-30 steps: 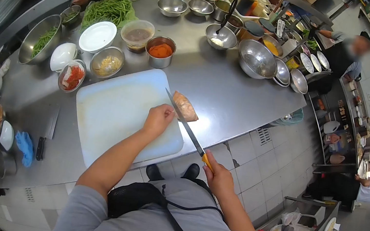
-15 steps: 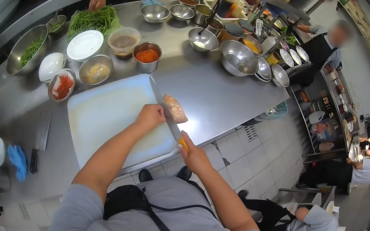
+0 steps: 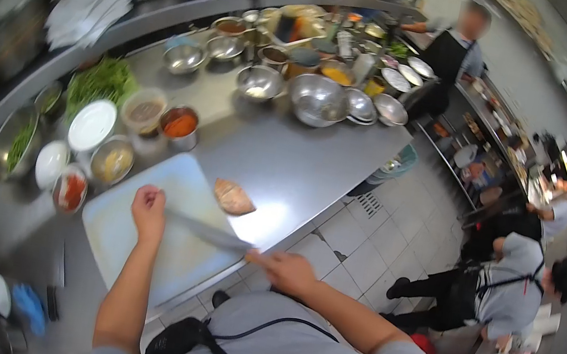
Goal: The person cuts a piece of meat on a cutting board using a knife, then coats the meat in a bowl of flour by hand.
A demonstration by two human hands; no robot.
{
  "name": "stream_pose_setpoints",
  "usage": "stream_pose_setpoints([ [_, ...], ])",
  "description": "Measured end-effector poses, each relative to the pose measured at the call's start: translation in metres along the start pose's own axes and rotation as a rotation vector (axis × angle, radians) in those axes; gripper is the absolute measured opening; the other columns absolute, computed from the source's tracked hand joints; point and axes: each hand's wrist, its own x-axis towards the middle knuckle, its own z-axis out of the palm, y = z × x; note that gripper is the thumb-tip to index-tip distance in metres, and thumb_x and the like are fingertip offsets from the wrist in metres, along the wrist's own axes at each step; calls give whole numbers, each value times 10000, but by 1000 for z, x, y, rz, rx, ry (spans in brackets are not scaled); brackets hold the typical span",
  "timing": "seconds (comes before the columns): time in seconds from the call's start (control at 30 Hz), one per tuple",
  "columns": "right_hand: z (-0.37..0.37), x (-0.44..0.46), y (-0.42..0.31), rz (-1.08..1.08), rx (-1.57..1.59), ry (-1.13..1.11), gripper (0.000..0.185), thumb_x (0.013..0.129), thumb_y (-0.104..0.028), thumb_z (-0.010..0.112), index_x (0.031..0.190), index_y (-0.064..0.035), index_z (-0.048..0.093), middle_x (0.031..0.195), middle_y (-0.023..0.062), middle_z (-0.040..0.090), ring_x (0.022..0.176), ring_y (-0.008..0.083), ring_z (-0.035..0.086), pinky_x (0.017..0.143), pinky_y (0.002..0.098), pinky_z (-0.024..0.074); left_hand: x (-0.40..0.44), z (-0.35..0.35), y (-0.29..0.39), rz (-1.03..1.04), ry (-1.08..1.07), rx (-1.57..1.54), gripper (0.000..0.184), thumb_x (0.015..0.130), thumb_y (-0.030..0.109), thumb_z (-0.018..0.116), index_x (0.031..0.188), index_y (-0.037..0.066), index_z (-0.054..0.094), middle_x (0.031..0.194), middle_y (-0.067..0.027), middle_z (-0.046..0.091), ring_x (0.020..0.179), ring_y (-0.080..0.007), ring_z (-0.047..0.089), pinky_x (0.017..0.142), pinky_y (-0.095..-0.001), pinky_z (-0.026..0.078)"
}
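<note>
My right hand (image 3: 288, 272) grips the handle of a large kitchen knife (image 3: 209, 231), its blade blurred and pointing left across the white cutting board (image 3: 181, 178). Over the board's left half is my left hand (image 3: 149, 210), fingers curled closed; whether anything is in them is hidden. A pinkish-orange, roughly wedge-shaped food piece (image 3: 234, 199) lies on the steel table just beyond the board's right edge, apart from both hands.
Behind the board stand a tub of brown sauce (image 3: 144, 111), a pot of orange-red powder or sauce (image 3: 179, 126), a white plate (image 3: 91, 125) and green beans (image 3: 102, 84). Metal bowls (image 3: 318, 100) line the back. At left lie another knife (image 3: 54, 292) and a blue cloth (image 3: 30, 307). Co-workers stand nearby.
My left hand has left the blade and moved left across the board. The knife has swung to point left, away from the food piece. The view has shifted.
</note>
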Motion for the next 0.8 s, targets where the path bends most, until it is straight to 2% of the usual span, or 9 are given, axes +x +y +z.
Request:
stream_pose_setpoints([
  [0.17,20,77,-29,-230,39,-80,573,920,-154,630,1480,-162,511,1101,178,605,1066,346,633,871,455,559,-17,42,70,-33,-257,77,82,961,67,695,958,38,618,800,53,523,709,-48,455,653,-220,414],
  [0.33,13,86,14,-356,195,306,615,947,-269,699,1499,-138,463,1206,154,569,1100,360,619,929,444,554,-59,82,56,-75,-575,303,35,917,12,670,946,20,688,841,11,674,744,-80,598,703,-240,500],
  [0.43,-7,76,77,-304,405,397,596,979,-269,662,1517,-149,435,1255,160,578,1150,372,614,953,457,544,-88,136,45,-304,-779,104,158,903,-18,648,1033,1,736,929,-51,743,827,-113,679,748,-251,544],
  [0.5,-25,72,131,-247,448,69,573,1004,-245,625,1529,-155,414,1243,165,623,1142,368,633,946,452,544,-107,195,55,-403,-818,12,186,912,-26,645,1069,-5,743,952,-66,752,859,-123,695,762,-251,550],
  [0.53,-36,68,160,-264,446,77,573,1004,-245,625,1529,-155,414,1243,165,623,1142,368,633,946,452,544,-112,223,53,-470,-862,11,210,935,-9,656,1132,-11,730,997,-77,761,896,-132,703,788,-256,550],
  [0.63,-73,47,259,-196,429,149,401,1017,-181,604,1411,-107,578,1140,163,692,1051,353,671,944,454,538,-123,314,77,-621,-950,-24,264,981,46,673,1237,-16,695,1111,-93,760,988,-146,705,844,-270,548],
  [0.7,-91,32,327,-194,511,388,287,988,-137,638,1264,-73,686,1104,149,704,1005,339,685,900,438,557,-127,371,90,-711,-993,-49,293,1003,83,679,1279,-16,673,1179,-99,751,1041,-152,698,874,-279,546],
  [0.77,-129,19,374,-52,576,435,246,960,-131,678,1186,-38,713,1043,137,713,968,297,696,856,401,568,-137,421,102,-826,-1019,-315,379,1013,157,696,1351,-4,633,1301,-104,711,1132,-158,673,909,-295,538],
  [0.8,-131,20,399,52,571,565,268,960,-132,678,1208,-32,700,1097,145,700,957,287,697,853,389,568,-141,443,105,-731,-1032,-207,395,1010,160,699,1364,0,628,1324,-110,699,1159,-167,665,925,-301,538],
])
